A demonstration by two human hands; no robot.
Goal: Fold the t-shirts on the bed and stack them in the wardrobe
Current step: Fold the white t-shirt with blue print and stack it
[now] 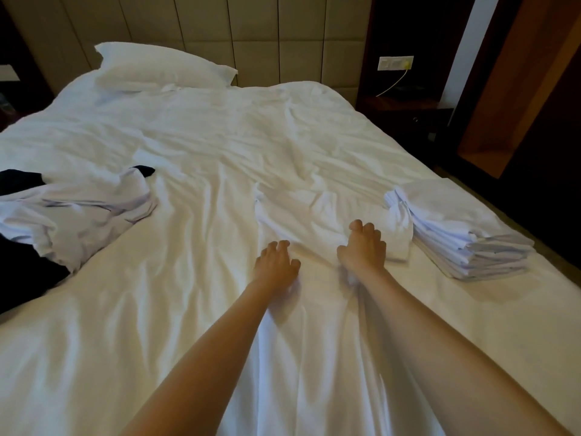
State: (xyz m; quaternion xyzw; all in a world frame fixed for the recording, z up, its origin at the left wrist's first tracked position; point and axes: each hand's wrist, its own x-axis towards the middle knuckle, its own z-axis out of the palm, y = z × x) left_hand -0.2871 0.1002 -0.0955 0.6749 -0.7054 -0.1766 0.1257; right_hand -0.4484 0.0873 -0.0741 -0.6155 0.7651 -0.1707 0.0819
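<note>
A white t-shirt (301, 325) lies spread lengthwise on the bed (195, 146), running from the near edge up past both my hands. My left hand (276, 262) rests on it with bent, spread fingers. My right hand (363, 247) sits a little further up, fingers curled, with fabric bunched under its thumb and wrist. Creases run from both wrists back towards me. A stack of folded white t-shirts (462, 234) lies at the right edge of the bed. A heap of unfolded white and black shirts (78, 212) lies at the left.
A white pillow (160, 67) leans on the padded headboard (220, 33). A dark bedside table (405, 111) with a wall socket and cable stands at the back right. A wooden wardrobe frame (509, 89) rises on the right.
</note>
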